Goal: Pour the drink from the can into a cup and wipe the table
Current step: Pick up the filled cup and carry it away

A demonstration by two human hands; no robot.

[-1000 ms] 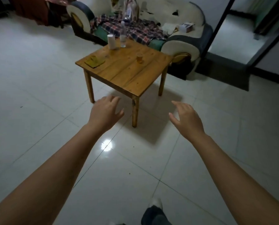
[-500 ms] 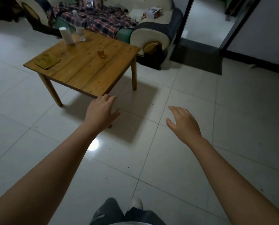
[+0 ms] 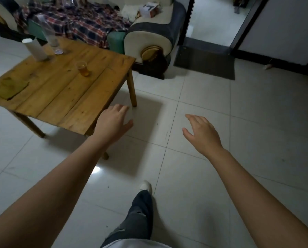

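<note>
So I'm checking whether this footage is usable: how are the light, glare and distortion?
Head view: dim overall, one glare spot on the tiles beside the left forearm; the table throws a soft shadow to its right; wide-angle bending tilts the bottle and roll; sofa edges look soft.

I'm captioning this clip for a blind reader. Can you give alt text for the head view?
Both the left hand and the right hand reach forward open and empty over a tiled floor, beside a wooden table. On it stand a small cup of amber drink, a white can, a clear bottle and a flat yellowish cloth.
</note>
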